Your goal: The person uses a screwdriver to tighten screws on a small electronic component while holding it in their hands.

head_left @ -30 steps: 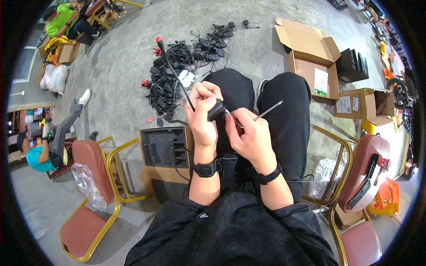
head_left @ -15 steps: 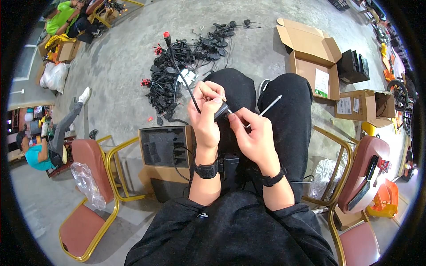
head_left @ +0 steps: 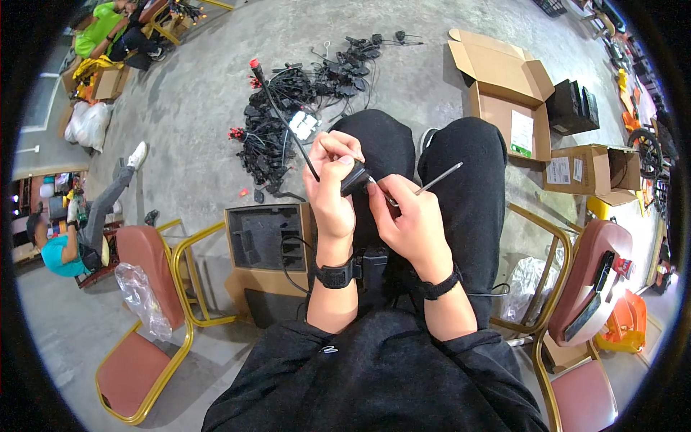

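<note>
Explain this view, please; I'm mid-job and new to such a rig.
There is no machine. One fisheye camera, worn on the head, looks down at two bare hands; straight edges bend. The left hand has a small black boxy piece in its grip; a black cable with a red tip extends from that hand. The right hand holds a thin silver metal rod. On the grey concrete floor lie a heap of black cabled parts and an open brown cardboard box.
</note>
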Tool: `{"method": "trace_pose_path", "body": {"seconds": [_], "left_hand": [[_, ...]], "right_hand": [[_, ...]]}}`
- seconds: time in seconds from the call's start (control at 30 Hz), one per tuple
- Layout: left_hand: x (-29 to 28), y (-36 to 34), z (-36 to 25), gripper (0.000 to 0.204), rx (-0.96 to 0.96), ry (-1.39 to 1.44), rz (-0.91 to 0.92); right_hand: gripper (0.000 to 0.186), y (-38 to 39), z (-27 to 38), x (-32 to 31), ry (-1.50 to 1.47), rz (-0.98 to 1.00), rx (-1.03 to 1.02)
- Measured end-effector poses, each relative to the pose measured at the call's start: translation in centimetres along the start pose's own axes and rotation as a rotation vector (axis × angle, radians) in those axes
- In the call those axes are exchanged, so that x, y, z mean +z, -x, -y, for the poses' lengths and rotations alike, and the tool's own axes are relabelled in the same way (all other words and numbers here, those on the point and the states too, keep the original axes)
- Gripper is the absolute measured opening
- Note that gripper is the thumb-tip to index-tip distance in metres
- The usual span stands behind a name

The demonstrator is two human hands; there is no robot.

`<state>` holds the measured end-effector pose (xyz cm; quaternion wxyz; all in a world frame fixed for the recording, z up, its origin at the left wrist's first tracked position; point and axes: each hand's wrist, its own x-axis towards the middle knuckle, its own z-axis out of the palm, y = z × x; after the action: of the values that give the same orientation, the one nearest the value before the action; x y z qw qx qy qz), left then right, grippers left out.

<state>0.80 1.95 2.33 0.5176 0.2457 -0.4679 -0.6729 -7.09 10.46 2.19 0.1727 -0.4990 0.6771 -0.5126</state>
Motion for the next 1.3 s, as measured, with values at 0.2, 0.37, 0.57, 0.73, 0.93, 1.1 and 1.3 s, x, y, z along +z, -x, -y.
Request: {"method": "trace_pose_path", "body": {"seconds": [0.2, 0.37, 0.57, 0.73, 0.93, 1.1, 1.3], "left_hand": [[0.3, 0.1, -0.2, 0.018, -0.018, -0.070, -0.010], [0.2, 0.1, 0.0, 0.018, 0.012, -0.078, 0.018], [0.0, 0.0, 0.3, 0.015, 0.057, -0.012, 0.025], [0.2, 0.1, 0.3, 0.011, 0.044, 0.015, -0.003], [0.0, -0.1, 0.3, 0.011, 0.056, -0.025, 0.006], [0.0, 0.0, 0.2, 0.009, 0.055, -0.032, 0.006], [0.1, -0.1, 0.3, 0.016, 0.049, -0.064, -0.028]], "right_hand": [[0.016, 0.1, 0.0, -0.1, -0.003, 0.003, 0.006], [0.019, 0.1, -0.1, -1.0, -0.225, 0.150, 0.316], [0.018, 0.0, 0.0, -1.1, -0.351, 0.162, 0.354], [0.013, 0.0, 0.3, -1.0, -0.120, 0.096, 0.188], [0.012, 0.2, 0.0, -0.6, 0.140, 0.035, -0.072], [0.013, 0.2, 0.2, -0.7, 0.026, 0.028, -0.015], [0.019, 0.1, -0.5, -1.9, -0.656, 0.239, 0.508]]}}
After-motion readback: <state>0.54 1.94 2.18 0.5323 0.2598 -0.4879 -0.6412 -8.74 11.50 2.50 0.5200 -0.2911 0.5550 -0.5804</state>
